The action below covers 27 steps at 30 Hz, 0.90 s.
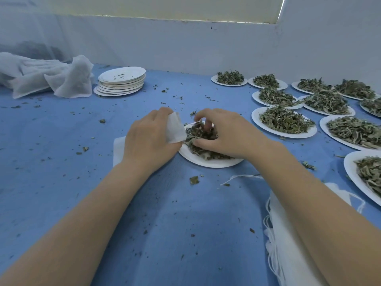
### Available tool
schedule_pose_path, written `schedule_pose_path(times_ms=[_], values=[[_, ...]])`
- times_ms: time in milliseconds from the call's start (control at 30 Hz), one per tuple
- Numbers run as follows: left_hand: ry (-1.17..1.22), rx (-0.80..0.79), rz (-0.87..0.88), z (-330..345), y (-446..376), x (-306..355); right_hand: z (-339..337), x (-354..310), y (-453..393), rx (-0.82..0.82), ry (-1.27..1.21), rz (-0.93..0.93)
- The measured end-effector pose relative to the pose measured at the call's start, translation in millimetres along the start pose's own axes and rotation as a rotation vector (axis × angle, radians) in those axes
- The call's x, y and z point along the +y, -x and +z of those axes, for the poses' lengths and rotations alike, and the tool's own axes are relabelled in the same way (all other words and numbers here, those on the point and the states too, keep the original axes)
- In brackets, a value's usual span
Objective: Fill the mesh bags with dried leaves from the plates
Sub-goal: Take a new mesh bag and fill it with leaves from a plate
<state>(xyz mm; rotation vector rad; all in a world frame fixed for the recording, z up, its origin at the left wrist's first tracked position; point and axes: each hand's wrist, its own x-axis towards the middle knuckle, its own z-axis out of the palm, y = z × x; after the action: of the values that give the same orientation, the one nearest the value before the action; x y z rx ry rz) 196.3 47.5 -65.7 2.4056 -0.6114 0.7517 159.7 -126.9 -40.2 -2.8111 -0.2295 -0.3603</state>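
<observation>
A white paper plate [208, 162] with a heap of dried leaves [203, 134] lies on the blue cloth in the middle. My left hand [151, 139] grips the mouth of a white mesh bag [174, 129] at the plate's left edge; the rest of the bag lies flat under that hand. My right hand [224, 132] reaches over the plate with curled fingers dug into the leaves, gathering a clump beside the bag's mouth.
Several plates heaped with dried leaves [285, 120] fill the right side. A stack of bare plates [121, 80] and a pile of white mesh cloth [51, 76] sit at the back left. Folded mesh bags with drawstrings [288, 244] lie under my right forearm. Leaf crumbs dot the cloth.
</observation>
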Motion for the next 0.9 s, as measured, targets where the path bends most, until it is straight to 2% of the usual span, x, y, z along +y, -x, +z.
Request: schedule_pose_path(times_ms=[133, 300, 400, 533, 767, 900], values=[[0.004, -0.007, 0.000, 1, 2, 0, 10, -4, -4, -0.101, 0.083, 0.093], [0.000, -0.021, -0.005, 0, 2, 1, 11, -6, -6, -0.017, 0.020, 0.084], [0.018, -0.056, -0.013, 0, 2, 1, 11, -10, -8, -0.047, 0.000, 0.093], [0.027, -0.070, -0.022, -1, 3, 2, 13, -11, -14, -0.090, 0.104, 0.048], [0.025, -0.091, -0.022, 0, 1, 1, -11, -1, -8, 0.215, -0.172, 0.066], [0.028, -0.073, -0.028, 2, 1, 1, -24, -4, -2, 0.203, -0.291, 0.046]])
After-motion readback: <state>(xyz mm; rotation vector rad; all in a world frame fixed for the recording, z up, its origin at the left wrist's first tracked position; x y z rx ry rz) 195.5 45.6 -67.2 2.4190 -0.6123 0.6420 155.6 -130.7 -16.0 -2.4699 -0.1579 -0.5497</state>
